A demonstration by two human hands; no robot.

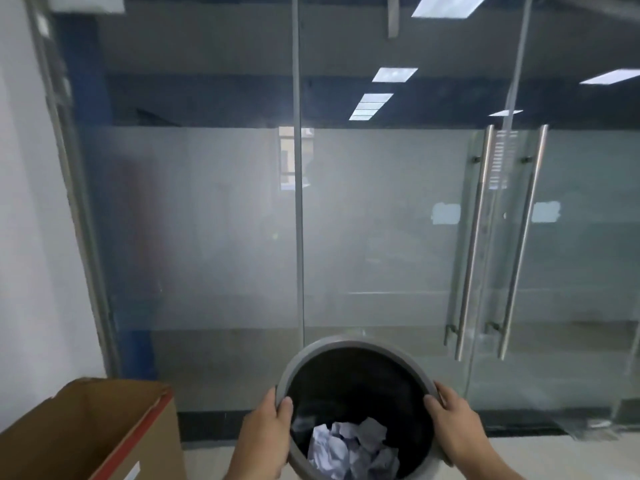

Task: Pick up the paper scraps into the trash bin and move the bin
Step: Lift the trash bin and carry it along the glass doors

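Observation:
A round grey trash bin (349, 342) with a black liner is held up in front of me at the bottom centre, tilted so its mouth faces me. Crumpled white paper scraps (349, 448) lie inside it at the bottom. My left hand (265, 434) grips the left side of the rim, thumb over the edge. My right hand (453, 424) grips the right side of the rim the same way.
A frosted glass wall (207, 237) stands close ahead, with double glass doors and long steel pull handles (498, 244) at the right. An open cardboard box (86, 431) sits at the lower left beside a white wall (31, 237). Pale floor shows below.

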